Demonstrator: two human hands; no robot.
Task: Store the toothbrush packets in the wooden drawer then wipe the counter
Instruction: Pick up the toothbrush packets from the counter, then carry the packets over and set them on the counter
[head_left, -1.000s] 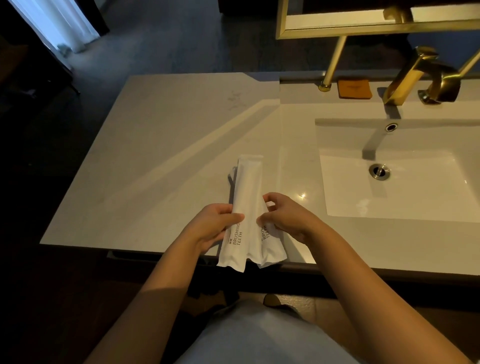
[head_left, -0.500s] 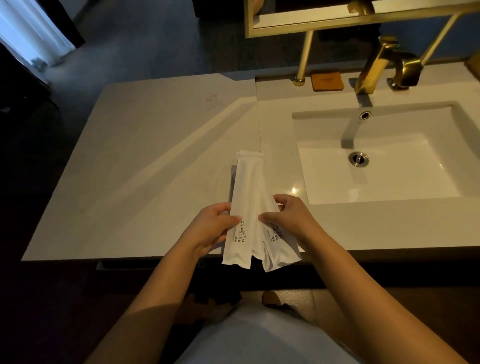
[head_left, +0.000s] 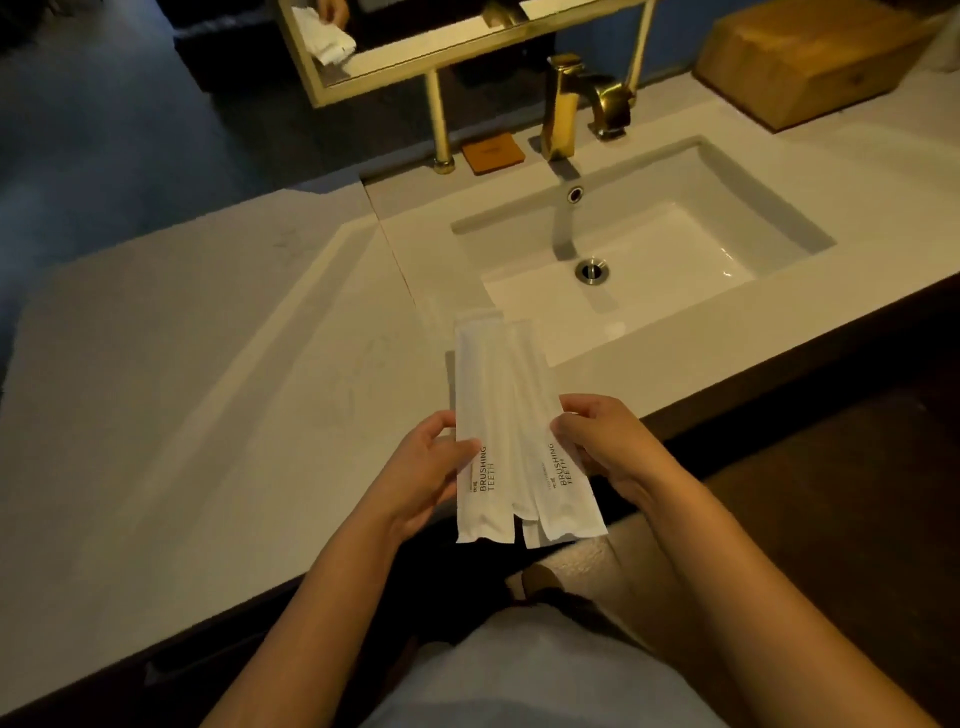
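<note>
A: Two packets (head_left: 519, 441), possibly a third between them, were held over the counter's (head_left: 182, 415) front edge. The left hand (head_left: 415, 478) was closed on the left packet's side, thumb laid across its face; the right hand (head_left: 605, 447) was pinched on the right packet's side in the same way.

B: And their lie?

A: The long axes were pointed away from the body, printed ends nearest, far ends fanned slightly over the counter just short of the sink (head_left: 649, 260). The bundle was kept clear of the surface, as far as could be judged.

B: Where was the drawer?

A: No open drawer was seen. A wooden box (head_left: 810, 57) was set at the far right, well apart from the hands, beyond the sink and beside the faucet (head_left: 563, 104); whether it holds the drawer could not be told.

B: Which hand would be favoured, then?

A: The right, being nearer that side. The packets would probably have to be squared into one stack first, then carried rightward across the basin. No cloth was seen on the counter; the wiping was not yet begun.
</note>
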